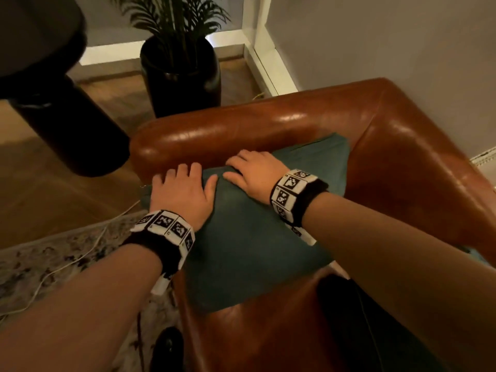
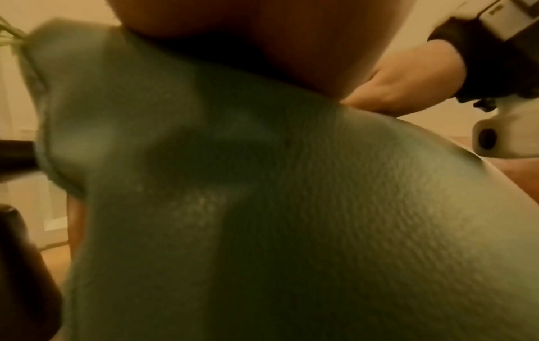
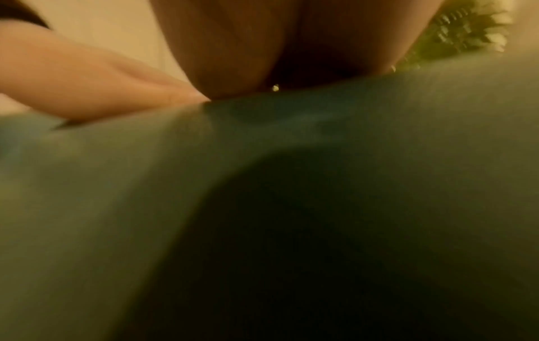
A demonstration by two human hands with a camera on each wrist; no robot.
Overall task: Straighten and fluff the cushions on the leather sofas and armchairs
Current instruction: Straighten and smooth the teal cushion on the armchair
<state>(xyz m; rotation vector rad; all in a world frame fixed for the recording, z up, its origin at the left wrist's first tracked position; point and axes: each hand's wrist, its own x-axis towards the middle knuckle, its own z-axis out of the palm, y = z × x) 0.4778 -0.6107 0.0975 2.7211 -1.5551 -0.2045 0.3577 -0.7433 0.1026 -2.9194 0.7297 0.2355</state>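
Note:
A teal cushion [image 1: 255, 237] leans against the left armrest of a brown leather armchair [image 1: 241, 130], one corner pointing into the back corner. My left hand [image 1: 182, 189] lies flat on the cushion's upper left edge with fingers spread. My right hand [image 1: 252, 173] rests beside it on the same top edge, fingers reaching over the ridge. The left wrist view shows my palm [image 2: 262, 34] pressing into the cushion [image 2: 291, 207], and the right hand [image 2: 393, 90] lying straight on the fabric. In the right wrist view my palm [image 3: 248, 46] sits on the cushion [image 3: 116, 184] with the left hand [image 3: 87, 87] alongside.
A black pot with a palm [image 1: 182, 76] stands behind the armrest. A dark round table on a thick pedestal [image 1: 53, 116] is at the left. A patterned rug [image 1: 53, 264] with a white cable [image 1: 67, 264] lies on the wood floor. A grey wall backs the chair.

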